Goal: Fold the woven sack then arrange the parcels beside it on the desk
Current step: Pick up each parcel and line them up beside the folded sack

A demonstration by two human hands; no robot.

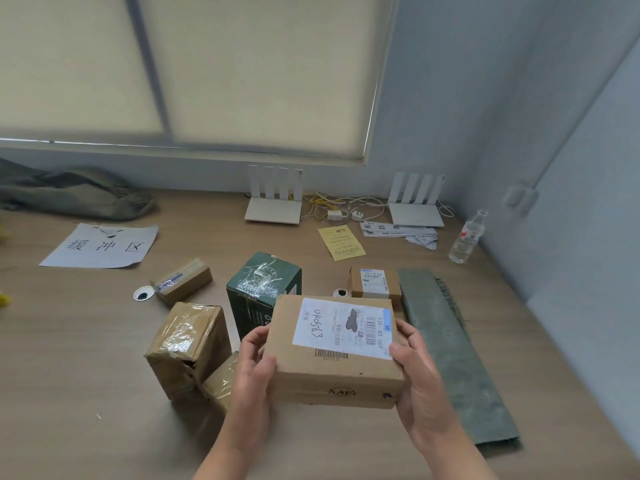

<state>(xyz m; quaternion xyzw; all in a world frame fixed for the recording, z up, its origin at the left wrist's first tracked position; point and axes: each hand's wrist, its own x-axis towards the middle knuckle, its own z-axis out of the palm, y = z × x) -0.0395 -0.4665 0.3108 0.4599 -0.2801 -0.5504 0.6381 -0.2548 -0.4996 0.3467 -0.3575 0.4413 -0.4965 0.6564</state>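
The green woven sack (pixel 450 348) lies folded into a long flat strip on the right side of the desk. A flat brown parcel (pixel 332 372) with a white shipping label is held above the desk just left of the sack, my left hand (pixel 254 372) on its left end and my right hand (pixel 420 386) on its right end. Behind it a small labelled parcel (pixel 374 284) sits beside the sack. A dark green box (pixel 258 289), a taped brown box (pixel 188 348), a low taped parcel (pixel 221 379) and a small brown parcel (pixel 181 280) stand to the left.
On the wooden desk (pixel 86 375) lie a white sheet with characters (pixel 104 245), a yellow slip (pixel 341 242), paper strips (pixel 398 232), two white routers (pixel 273 202) (pixel 415 206) with cables, a plastic bottle (pixel 465 242), a crumpled olive cloth (pixel 72 194) and a cable hole (pixel 143 294).
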